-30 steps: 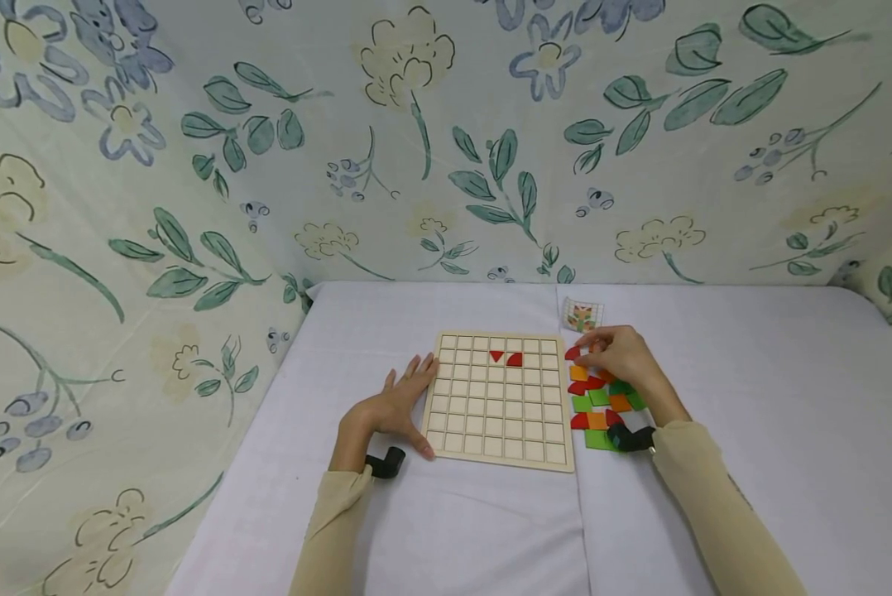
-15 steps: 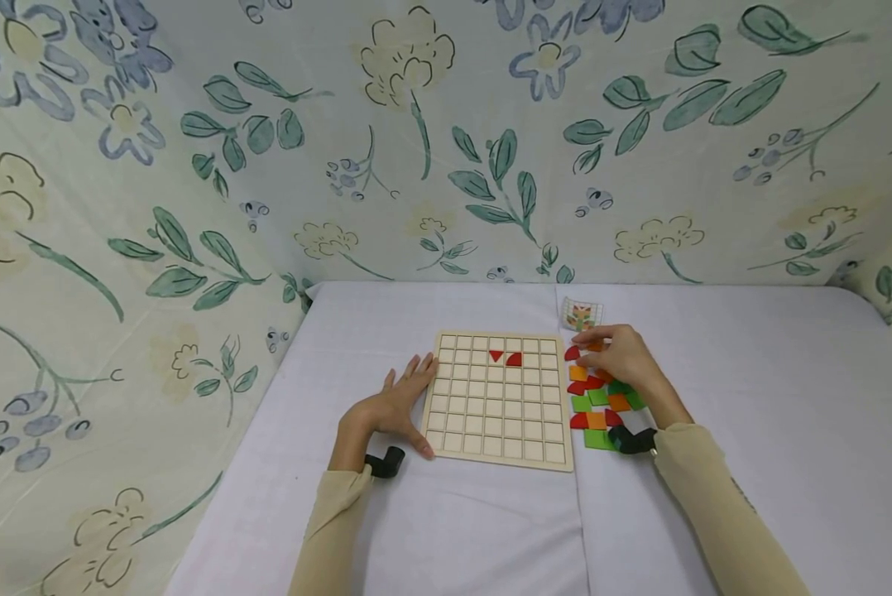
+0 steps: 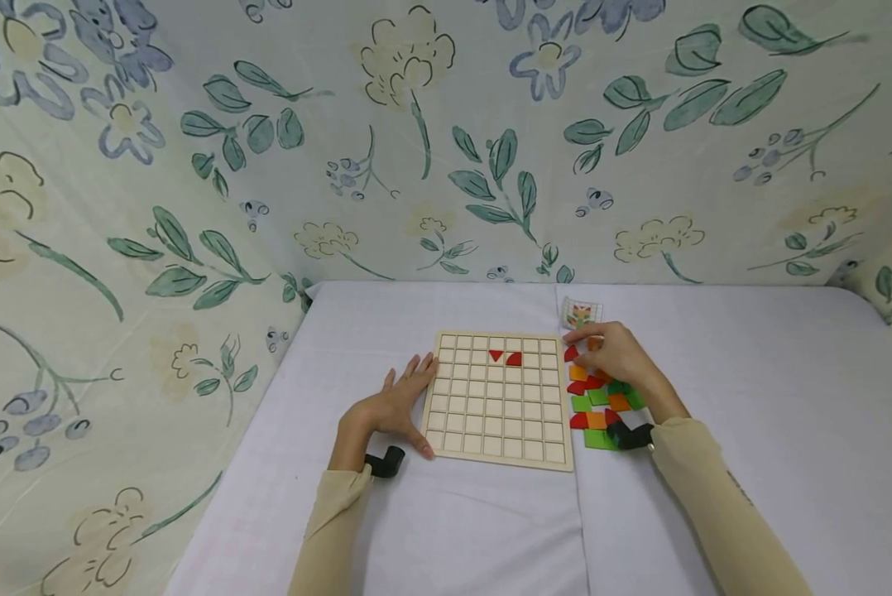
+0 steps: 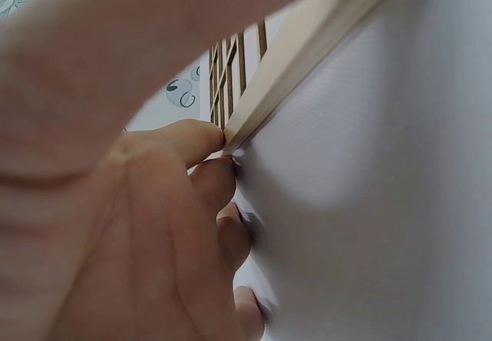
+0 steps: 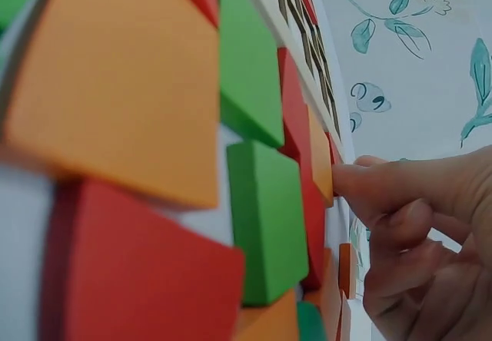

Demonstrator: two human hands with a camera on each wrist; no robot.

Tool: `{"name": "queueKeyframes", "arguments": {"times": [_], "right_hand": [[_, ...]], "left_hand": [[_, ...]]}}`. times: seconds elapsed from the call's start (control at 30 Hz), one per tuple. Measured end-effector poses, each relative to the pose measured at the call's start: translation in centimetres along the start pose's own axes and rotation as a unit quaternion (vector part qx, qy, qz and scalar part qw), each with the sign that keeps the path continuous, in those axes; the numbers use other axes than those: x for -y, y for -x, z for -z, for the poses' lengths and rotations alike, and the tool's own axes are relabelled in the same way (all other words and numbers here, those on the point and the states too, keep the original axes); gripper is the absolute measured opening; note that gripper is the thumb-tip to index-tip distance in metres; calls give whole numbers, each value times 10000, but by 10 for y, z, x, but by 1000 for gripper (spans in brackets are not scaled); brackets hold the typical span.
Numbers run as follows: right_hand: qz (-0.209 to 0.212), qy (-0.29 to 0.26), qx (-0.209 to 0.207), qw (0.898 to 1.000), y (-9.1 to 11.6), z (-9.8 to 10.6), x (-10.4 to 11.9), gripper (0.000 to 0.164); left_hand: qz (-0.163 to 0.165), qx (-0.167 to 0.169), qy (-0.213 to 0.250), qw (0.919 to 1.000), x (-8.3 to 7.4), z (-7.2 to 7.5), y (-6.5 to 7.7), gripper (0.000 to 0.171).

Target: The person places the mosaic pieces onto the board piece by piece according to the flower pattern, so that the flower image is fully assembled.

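Observation:
A square wooden board (image 3: 483,411) with a grid of shallow squares lies on the table. A red triangle tile (image 3: 496,356) and a red quarter-circle tile (image 3: 515,359) sit in its upper rows. My left hand (image 3: 395,407) is spread along the board's left side, thumb at the near corner and fingertips at the edge. Just off the board's upper right side, my right hand (image 3: 616,354) has thumb and index finger around another red rounded tile (image 3: 571,354), pinching it close to the table. In the right wrist view, the thumb partly hides that tile.
Right of the board lie several orange, red and green tiles, among them a green tile (image 3: 599,439) and an orange tile (image 3: 578,373). A small printed pattern card (image 3: 582,313) lies behind them. A floral cloth (image 3: 416,165) hangs behind the white-covered table (image 3: 491,538).
My right index finger has reached further left, past the red rounded tile, and the thumb has come to its near side. The left hand and board have stayed still.

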State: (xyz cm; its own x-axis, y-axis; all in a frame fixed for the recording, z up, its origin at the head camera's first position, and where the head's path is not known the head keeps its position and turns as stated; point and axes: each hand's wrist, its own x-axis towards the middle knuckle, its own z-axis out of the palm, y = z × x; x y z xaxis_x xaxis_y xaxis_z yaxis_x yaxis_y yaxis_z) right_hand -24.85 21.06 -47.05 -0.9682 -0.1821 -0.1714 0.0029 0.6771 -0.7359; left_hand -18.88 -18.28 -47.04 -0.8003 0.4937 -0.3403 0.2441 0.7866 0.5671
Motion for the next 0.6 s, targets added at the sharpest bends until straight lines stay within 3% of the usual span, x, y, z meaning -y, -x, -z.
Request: {"name": "queueKeyframes", "arguments": {"times": [0.33,0.6], "right_hand": [[-204,204,-76,9996,-1,-2,-1,37],[-116,383,15,9992,1,0,-2,37]], "left_hand": [[-17,-13,2,10000,0,0,0,152],[-30,-39,37,10000,1,0,1,153]]}}
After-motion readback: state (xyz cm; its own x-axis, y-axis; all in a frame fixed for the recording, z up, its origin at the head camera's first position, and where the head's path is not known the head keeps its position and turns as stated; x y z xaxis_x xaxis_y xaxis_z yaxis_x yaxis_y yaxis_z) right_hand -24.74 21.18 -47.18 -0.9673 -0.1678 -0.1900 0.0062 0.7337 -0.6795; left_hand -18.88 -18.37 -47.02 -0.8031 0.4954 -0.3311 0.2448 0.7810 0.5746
